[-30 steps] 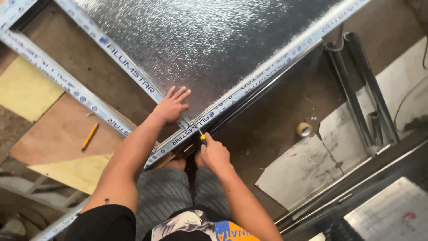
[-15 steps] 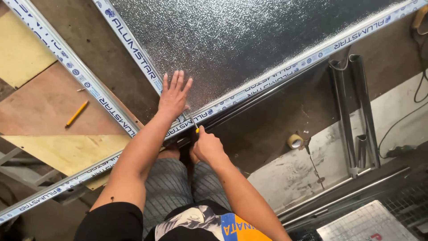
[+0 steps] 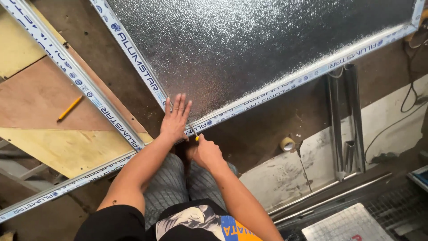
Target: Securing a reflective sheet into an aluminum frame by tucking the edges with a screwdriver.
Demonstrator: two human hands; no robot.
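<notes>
A large pane of textured glass [image 3: 263, 44] lies in a silver aluminium frame [image 3: 285, 85] wrapped in printed protective film. My left hand [image 3: 175, 118] presses flat, fingers spread, on the frame's near corner. My right hand [image 3: 205, 151] is closed around a screwdriver with a yellow handle [image 3: 197, 138], its thin shaft pointing at that same corner. The tip is hidden by the corner.
A second film-wrapped aluminium bar [image 3: 71, 73] runs diagonally at the left over plywood boards [image 3: 40, 98], where a yellow pencil [image 3: 70, 108] lies. A roll of tape [image 3: 287, 143], metal channel pieces [image 3: 345, 120] and a black cable [image 3: 410, 98] are at the right.
The view has shifted so the framed pane sits higher and more to the right. My hands stay at the same corner, the right hand drawn slightly closer to my body.
</notes>
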